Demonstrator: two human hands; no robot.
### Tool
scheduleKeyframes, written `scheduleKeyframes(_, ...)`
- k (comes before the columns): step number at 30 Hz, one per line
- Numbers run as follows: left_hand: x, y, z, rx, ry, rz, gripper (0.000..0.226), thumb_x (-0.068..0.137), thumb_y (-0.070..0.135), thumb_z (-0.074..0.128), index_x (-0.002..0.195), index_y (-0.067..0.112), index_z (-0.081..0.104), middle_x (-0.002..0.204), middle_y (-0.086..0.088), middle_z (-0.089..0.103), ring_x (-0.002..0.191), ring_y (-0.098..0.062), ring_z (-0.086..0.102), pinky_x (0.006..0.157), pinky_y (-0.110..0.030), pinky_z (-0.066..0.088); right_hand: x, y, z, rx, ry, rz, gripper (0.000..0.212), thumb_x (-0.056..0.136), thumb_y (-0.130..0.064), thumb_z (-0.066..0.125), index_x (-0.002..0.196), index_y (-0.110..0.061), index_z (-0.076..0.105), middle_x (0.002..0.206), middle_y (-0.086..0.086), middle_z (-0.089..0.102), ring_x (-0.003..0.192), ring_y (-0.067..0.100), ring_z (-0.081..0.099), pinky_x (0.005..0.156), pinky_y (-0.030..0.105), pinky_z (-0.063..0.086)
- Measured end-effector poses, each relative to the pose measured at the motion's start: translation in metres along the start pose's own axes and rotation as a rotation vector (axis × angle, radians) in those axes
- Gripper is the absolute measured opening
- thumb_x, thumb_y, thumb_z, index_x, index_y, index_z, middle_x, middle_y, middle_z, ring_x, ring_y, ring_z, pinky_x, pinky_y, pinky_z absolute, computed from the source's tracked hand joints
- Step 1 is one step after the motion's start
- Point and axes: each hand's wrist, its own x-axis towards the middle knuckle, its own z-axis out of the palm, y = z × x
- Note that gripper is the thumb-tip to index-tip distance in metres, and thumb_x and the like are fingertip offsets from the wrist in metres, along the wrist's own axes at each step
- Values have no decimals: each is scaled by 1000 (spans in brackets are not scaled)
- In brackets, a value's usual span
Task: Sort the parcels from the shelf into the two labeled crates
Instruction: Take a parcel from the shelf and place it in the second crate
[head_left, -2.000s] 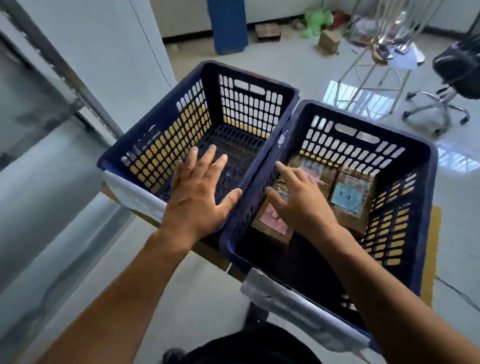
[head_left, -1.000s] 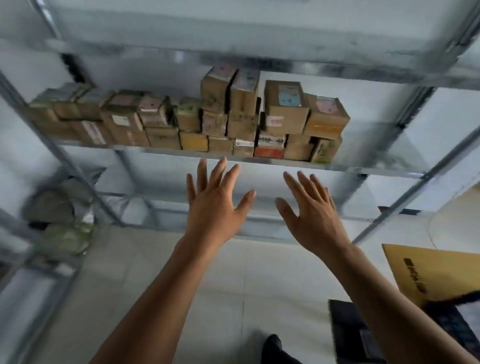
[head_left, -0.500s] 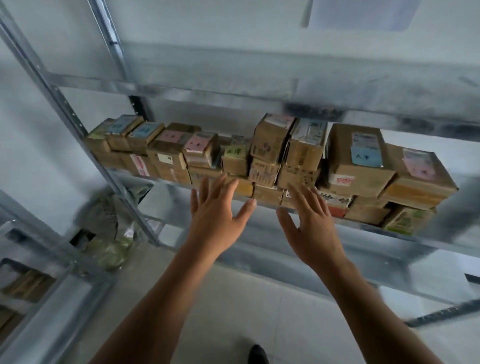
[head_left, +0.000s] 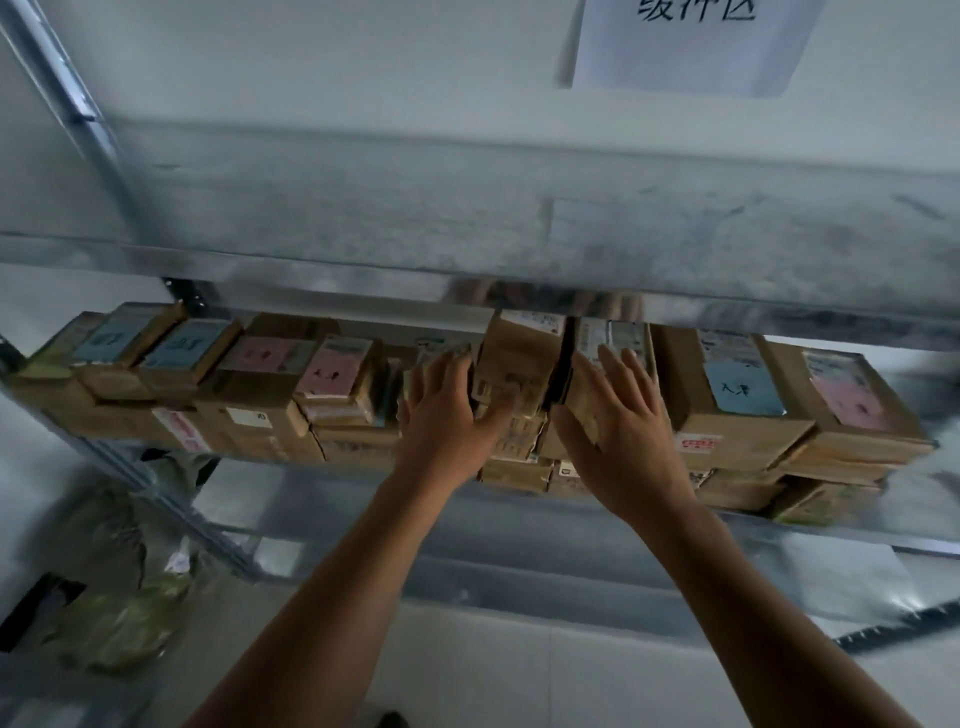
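Observation:
Several brown cardboard parcels with blue or pink labels are stacked in a row on a metal shelf (head_left: 857, 535). My left hand (head_left: 447, 415) reaches in with straight fingers against the left side of a tall middle parcel (head_left: 519, 358). My right hand (head_left: 618, 431) lies with spread fingers on the front of the neighbouring parcel (head_left: 623, 338). Neither hand has closed round a box. To the right sit a blue-labelled parcel (head_left: 737, 389) and a pink-labelled parcel (head_left: 852, 400). The two crates are out of view.
A metal shelf board (head_left: 467, 218) hangs low over the parcels, leaving little room above them. A slanted shelf post (head_left: 93, 135) runs at the left. A paper sign (head_left: 691, 41) is on the wall. Greenish bags (head_left: 114, 623) lie on the lower shelf at the left.
The view swung from the blue crates to the shelf. Both hands moved forward and up from below the shelf edge until they reached the middle parcels.

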Motion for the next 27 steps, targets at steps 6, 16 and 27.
scheduleKeyframes(6, 52, 7, -3, -277, -81, -10, 76, 91, 73, 50, 154, 33, 31, 153, 2, 35, 142, -24, 34, 111, -49, 39, 28, -4, 12, -126, 29, 91, 78, 99, -70, 26, 167, -31, 16, 175, 4, 8, 162, 27, -3, 130, 57, 3)
scheduleKeyframes(16, 81, 16, 18, -619, -139, -110, 33, 96, 51, 61, 123, 32, 58, 97, 14, 67, 85, -4, 64, 71, -28, 53, 34, -16, 16, -193, -11, 223, 84, 94, -73, 12, 167, -31, 16, 175, 1, 12, 162, 24, -2, 128, 54, -12)
scheduleKeyframes(27, 22, 17, -6, -896, 28, -151, 31, 102, 21, 56, 101, 49, 70, 98, 20, 73, 89, 6, 67, 80, -29, 56, 27, -25, 12, -4, 80, 143, 77, 100, -70, 14, 165, -30, 23, 175, -1, 11, 161, 20, -13, 127, 50, -17)
